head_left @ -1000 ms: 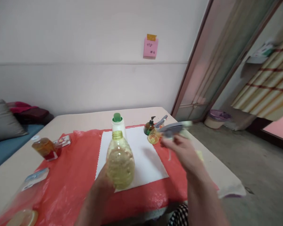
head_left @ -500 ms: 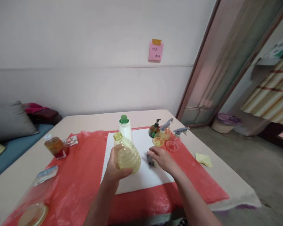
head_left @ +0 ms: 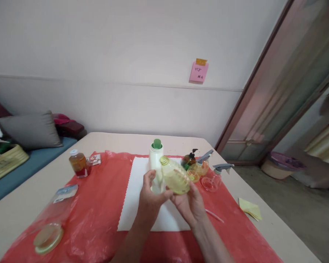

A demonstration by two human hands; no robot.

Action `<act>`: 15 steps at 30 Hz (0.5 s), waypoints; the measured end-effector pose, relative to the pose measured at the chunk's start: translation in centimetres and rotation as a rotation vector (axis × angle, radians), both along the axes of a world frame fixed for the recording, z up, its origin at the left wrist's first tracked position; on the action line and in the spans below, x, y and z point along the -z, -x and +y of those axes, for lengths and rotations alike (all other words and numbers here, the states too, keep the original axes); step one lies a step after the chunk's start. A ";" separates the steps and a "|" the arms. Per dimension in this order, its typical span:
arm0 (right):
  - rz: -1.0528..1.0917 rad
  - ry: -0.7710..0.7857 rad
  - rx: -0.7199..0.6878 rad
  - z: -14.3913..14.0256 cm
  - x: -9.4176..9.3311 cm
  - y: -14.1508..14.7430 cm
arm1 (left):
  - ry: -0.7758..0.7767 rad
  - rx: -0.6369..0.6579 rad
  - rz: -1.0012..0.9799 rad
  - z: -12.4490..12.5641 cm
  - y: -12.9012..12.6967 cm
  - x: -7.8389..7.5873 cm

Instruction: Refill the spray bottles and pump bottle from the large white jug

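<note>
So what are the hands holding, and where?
Both hold the yellow bottle, tilted above the white sheet. The left hand grips its lower body; the right hand cups its base from below.

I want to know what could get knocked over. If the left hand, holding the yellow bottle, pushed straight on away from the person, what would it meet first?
Most likely the white bottle with the green cap, standing right behind the left hand and yellow ribbed bottle; depth is hard to judge.

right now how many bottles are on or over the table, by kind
held yellow bottle: 1, in both hands
white bottle: 1
amber bottle: 1
pump bottle: 1
spray bottles: 2
clear bottle lying down: 1
total: 7
</note>
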State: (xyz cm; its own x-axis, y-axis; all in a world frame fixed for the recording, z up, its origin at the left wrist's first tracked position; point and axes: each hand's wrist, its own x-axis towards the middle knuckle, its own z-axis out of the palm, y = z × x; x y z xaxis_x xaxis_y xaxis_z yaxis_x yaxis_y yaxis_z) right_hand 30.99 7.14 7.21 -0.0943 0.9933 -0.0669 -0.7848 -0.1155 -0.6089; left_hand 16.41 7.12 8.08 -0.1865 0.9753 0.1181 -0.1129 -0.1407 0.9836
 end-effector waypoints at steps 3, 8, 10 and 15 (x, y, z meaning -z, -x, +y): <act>-0.031 0.027 0.127 0.8 -1.3 -2.4 | 0.081 -0.121 -0.070 1.7 1.6 1.4; -0.097 -0.006 0.301 1.6 -2.7 -4.7 | 0.171 -0.097 0.036 3.4 1.9 3.4; -0.121 -0.019 0.339 2.0 -3.5 -4.8 | 0.201 -0.059 0.047 3.5 0.9 3.7; -0.183 -0.032 0.387 3.5 -6.5 -4.0 | 0.329 0.065 -0.045 3.5 -0.6 2.6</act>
State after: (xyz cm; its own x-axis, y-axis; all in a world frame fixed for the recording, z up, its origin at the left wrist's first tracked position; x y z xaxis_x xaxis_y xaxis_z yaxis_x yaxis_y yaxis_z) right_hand 35.00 10.63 13.67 0.2966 0.9549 -0.0160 -0.6449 0.1879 -0.7408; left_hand 17.04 10.59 5.44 -0.1207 0.9698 -0.2119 -0.1555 0.1923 0.9689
